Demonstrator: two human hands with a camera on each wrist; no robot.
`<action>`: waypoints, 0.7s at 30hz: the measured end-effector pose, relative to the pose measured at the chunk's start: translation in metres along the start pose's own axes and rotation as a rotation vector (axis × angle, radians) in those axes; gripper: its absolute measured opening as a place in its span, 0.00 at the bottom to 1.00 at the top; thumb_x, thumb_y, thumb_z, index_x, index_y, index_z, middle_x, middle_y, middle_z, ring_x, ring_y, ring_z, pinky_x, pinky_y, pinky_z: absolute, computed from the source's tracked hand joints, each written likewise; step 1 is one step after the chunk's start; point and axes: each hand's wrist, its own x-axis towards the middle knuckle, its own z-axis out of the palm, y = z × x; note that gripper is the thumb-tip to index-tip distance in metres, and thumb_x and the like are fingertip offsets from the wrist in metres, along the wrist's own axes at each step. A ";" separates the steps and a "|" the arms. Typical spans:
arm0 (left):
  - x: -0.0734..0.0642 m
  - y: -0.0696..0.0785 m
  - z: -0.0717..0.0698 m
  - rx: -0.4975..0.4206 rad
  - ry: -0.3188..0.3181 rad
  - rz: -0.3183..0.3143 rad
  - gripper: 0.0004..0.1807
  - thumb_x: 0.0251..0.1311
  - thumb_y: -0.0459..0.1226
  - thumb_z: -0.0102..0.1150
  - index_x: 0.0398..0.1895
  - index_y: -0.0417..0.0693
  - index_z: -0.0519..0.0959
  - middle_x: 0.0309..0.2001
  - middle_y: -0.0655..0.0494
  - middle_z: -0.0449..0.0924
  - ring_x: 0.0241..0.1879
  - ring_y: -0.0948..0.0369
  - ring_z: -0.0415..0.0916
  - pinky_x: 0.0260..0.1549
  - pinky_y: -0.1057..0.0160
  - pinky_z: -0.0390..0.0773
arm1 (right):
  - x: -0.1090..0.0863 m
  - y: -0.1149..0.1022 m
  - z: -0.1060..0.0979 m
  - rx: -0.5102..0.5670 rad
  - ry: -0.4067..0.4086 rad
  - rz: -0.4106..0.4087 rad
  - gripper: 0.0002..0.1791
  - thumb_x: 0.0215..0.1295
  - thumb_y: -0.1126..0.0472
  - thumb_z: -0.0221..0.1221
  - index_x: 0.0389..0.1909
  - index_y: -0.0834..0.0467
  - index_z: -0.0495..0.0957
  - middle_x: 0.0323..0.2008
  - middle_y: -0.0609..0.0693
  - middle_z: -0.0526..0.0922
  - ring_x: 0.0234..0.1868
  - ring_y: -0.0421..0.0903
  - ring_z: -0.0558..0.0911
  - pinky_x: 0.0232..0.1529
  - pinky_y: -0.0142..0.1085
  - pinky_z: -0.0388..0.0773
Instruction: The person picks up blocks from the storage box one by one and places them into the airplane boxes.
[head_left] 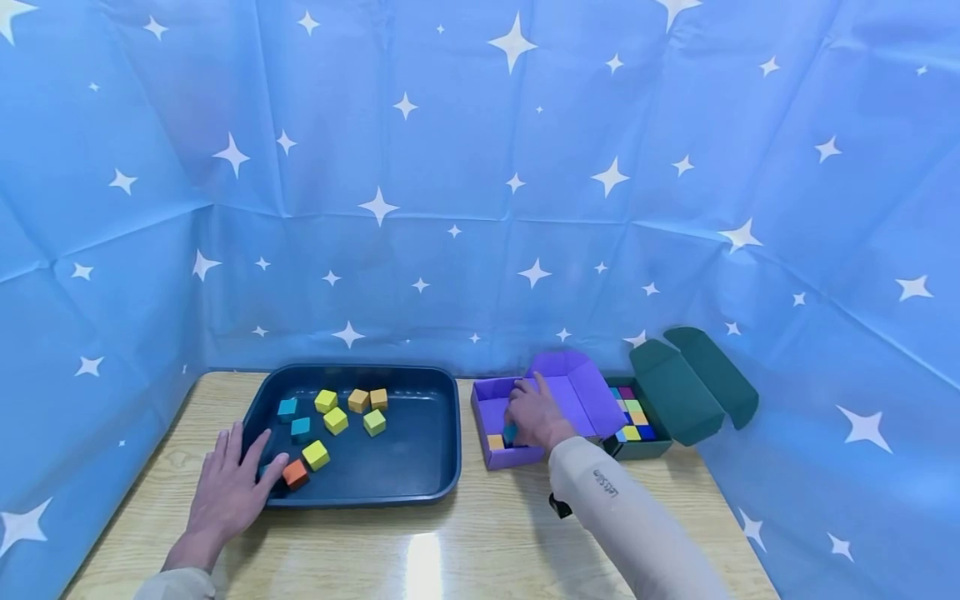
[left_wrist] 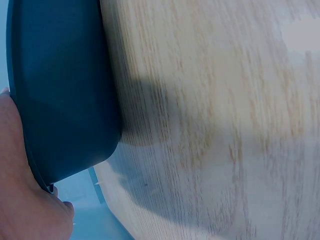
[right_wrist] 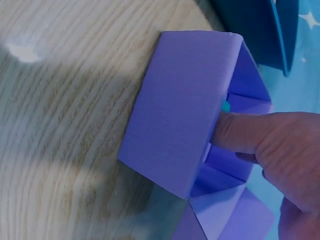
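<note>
My left hand (head_left: 228, 490) rests at the near-left corner of a dark blue tray (head_left: 420, 498), fingers spread over its rim. Beside the thumb lies an orange-red cube (head_left: 296, 474); a teal cube there is mostly hidden by the hand. My right hand (head_left: 536, 412) reaches into an open purple box (head_left: 517, 457) and pinches a teal cube (head_left: 510, 434) low inside it. Left of that cube, an orange cube (head_left: 496, 442) sits in the box's near-left corner. In the right wrist view the thumb dips behind the box's front wall, with only a sliver of teal showing.
Yellow (head_left: 336, 420), teal (head_left: 301, 430) and orange cubes (head_left: 358, 401) lie scattered in the tray's left half. Right of the purple box stands an open dark green box (head_left: 647, 451) holding several coloured cubes. Blue star-patterned cloth (head_left: 465, 167) surrounds the wooden table (head_left: 360, 554).
</note>
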 end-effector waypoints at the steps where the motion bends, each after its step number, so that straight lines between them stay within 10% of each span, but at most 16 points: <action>1: 0.000 0.000 0.000 -0.001 0.001 0.000 0.42 0.72 0.62 0.33 0.73 0.36 0.56 0.76 0.28 0.31 0.74 0.31 0.27 0.68 0.27 0.37 | 0.000 0.000 0.001 0.002 -0.003 -0.001 0.09 0.48 0.47 0.74 0.33 0.37 0.87 0.53 0.43 0.83 0.72 0.52 0.64 0.76 0.58 0.46; 21: 0.000 0.000 0.000 -0.011 0.000 -0.001 0.42 0.72 0.61 0.34 0.73 0.36 0.56 0.75 0.28 0.31 0.74 0.31 0.26 0.68 0.27 0.35 | 0.000 0.001 0.014 0.098 0.018 -0.050 0.08 0.50 0.52 0.73 0.32 0.40 0.88 0.50 0.44 0.84 0.71 0.55 0.66 0.74 0.61 0.50</action>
